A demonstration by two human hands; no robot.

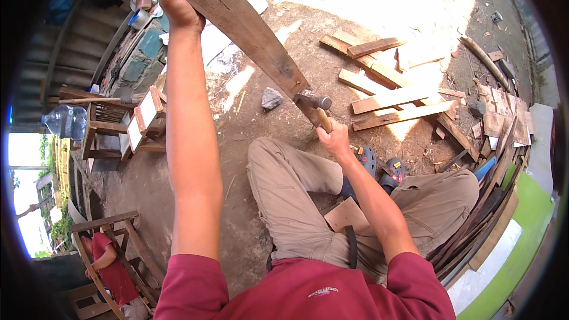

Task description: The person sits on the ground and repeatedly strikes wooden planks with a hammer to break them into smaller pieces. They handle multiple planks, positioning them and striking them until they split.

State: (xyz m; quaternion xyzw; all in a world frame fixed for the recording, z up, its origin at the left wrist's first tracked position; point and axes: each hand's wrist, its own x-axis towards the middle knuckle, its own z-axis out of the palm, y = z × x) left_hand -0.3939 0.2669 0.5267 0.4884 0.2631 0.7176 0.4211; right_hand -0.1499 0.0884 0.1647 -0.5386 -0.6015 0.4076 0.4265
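A long wooden plank [237,21] slants from the top edge down to the middle of the view. My left hand [179,9] grips its upper part from the left edge, with the fingers mostly hidden behind the wood. Closed round a wooden handle, my right hand [335,140] holds a hammer [322,102]. The hammer's dark metal head lies over the plank's lower end; whether it touches the wood I cannot tell. Below my right arm, a small wooden piece [347,215] rests at my lap. A grey stone [272,99] sits on the ground left of the plank's lower end.
Several cut boards [391,102] lie piled on the dirt ground at the right. Long wood strips [486,207] lean close by my right knee. A wooden chair [109,125] and a clear plastic jug [64,122] are at the left. Another person [114,266] is at the lower left.
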